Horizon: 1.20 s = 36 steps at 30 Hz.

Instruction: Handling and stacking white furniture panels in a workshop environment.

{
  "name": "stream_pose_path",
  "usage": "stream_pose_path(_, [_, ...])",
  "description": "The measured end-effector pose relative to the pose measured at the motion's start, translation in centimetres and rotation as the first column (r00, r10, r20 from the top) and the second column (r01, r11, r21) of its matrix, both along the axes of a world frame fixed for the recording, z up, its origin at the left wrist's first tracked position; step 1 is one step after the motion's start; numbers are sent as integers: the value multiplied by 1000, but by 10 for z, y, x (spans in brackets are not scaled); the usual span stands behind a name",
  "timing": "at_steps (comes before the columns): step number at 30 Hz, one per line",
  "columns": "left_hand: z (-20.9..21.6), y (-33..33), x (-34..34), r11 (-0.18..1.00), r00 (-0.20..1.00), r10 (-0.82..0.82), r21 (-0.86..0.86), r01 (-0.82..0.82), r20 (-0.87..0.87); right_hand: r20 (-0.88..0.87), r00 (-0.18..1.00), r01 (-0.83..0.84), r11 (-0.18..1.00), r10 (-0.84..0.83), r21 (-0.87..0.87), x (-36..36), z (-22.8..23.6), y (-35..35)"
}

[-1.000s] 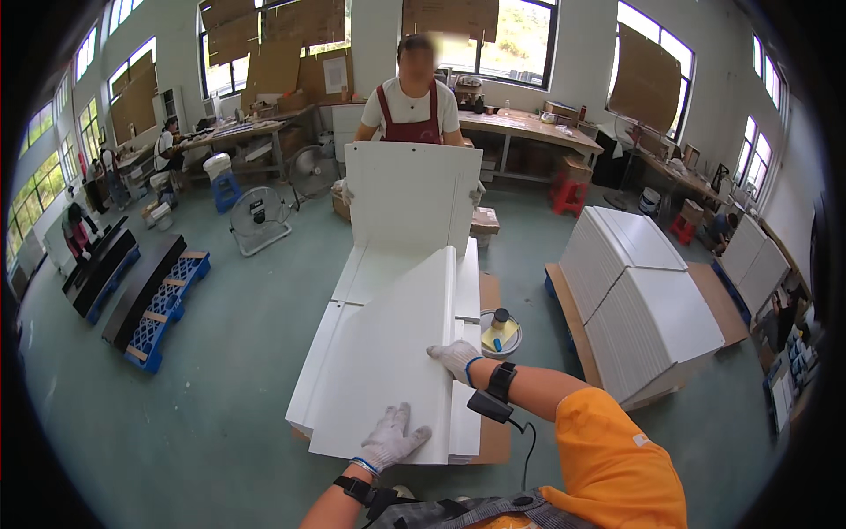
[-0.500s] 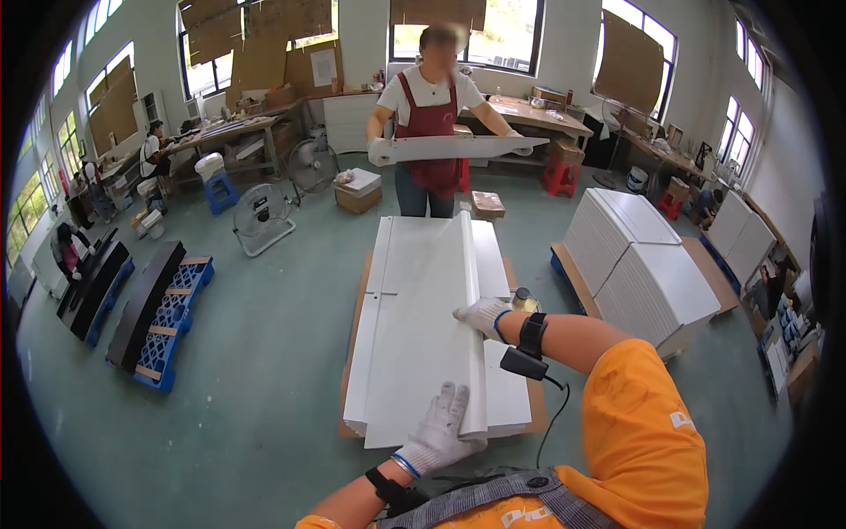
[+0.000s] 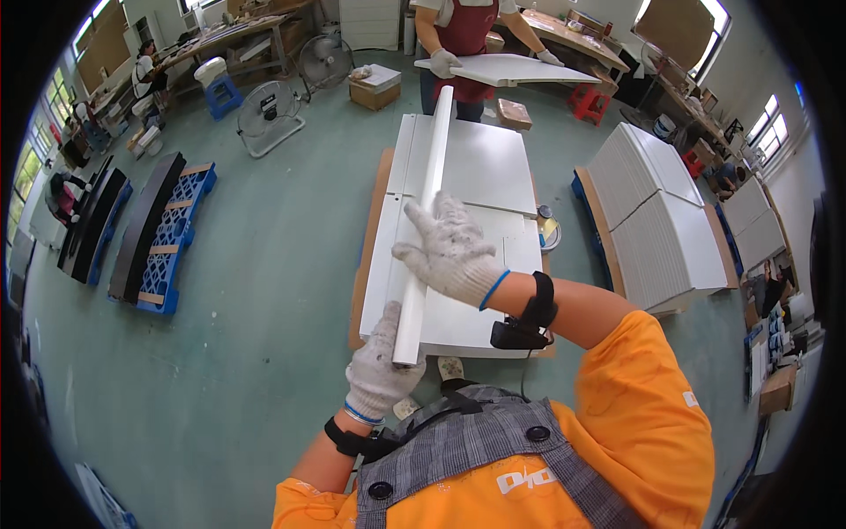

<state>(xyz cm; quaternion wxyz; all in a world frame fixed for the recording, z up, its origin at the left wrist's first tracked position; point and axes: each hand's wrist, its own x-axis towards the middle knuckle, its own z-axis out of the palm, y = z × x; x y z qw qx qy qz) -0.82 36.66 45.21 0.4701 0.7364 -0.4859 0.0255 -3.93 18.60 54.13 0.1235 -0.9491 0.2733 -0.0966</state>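
Item: long white panel (image 3: 429, 198), stood on its edge along a low stack of flat white boards (image 3: 480, 167) on a pallet (image 3: 368, 220); left hand (image 3: 381, 366), gloved, fingers wrapped about its near end, right hand (image 3: 451, 251) laid on its top edge, fingers spread and curled over it. Status, as judged: the panel is raised but not yet carried off, most of the stack remaining. Adjacent: a co-worker's gloved hands (image 3: 445, 62) hold another white board (image 3: 511, 69) level at the far end.

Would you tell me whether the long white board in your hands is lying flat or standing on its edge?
On edge: the long white board stands on the flat white panels, left hand at its near end, right hand over it.
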Motion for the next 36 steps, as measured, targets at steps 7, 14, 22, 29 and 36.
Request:
stream_pose_path(7, [-37, 47, 39, 996, 969, 7, 87, -29, 247, 242, 318, -932, 349, 917, -100, 6, -14, 61])
stream_pose_path(14, [29, 43, 37, 909, 858, 387, 297, -293, -337, 375, 299, -920, 370, 877, -131, 73, -29, -15])
stream_pose_path(22, [99, 38, 36, 837, 842, 445, 475, -270, -305, 471, 439, -783, 583, 765, -216, 130, -43, -114])
stream_pose_path(29, [121, -37, 47, 384, 880, 438, 847, -368, 184, 530, 435, -723, 633, 728, -276, 163, -60, -167])
stream_pose_path(36, [103, -48, 61, 420, 869, 460, 818, -394, 182, 630, 490, -577, 766, 603, -284, 188, -65, -231])
